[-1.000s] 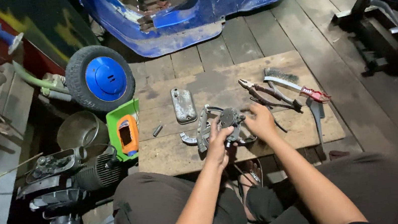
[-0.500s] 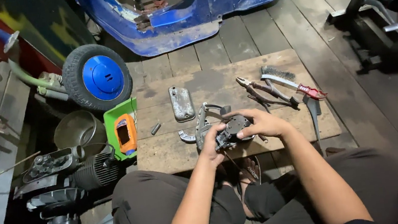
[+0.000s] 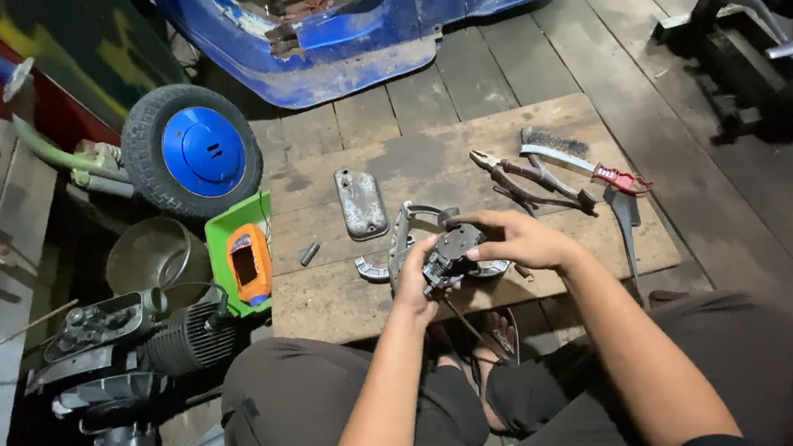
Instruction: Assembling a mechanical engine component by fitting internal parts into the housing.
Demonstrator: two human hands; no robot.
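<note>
Over the near edge of a low wooden board (image 3: 526, 126), a small dark metal engine part (image 3: 451, 255) is held between both hands, just above the person's lap. The left hand (image 3: 416, 276) is closed around the part's left side from below, the fingers wrapped tight. The right hand (image 3: 519, 238) is laid over its top and right side, the fingers curled onto it, so the part is gripped by both. Under the hands, a curved grey metal bracket (image 3: 397, 243) is seen lying on the board, touching or just beneath the part; which cannot be told. A flat grey metal cover (image 3: 361, 201) is placed to the left of it, with a short bolt (image 3: 309, 254) near. Pliers (image 3: 513, 183) and a wire brush (image 3: 565, 154) with a red handle end are laid to the right, close together. Off the board's left edge, an orange meter (image 3: 249, 261) is set on a green tray (image 3: 222, 236), beside a metal pot (image 3: 153, 255). A blue-hubbed wheel (image 3: 193, 162) and a blue scooter body (image 3: 391, 12) are seen farther back.
</note>
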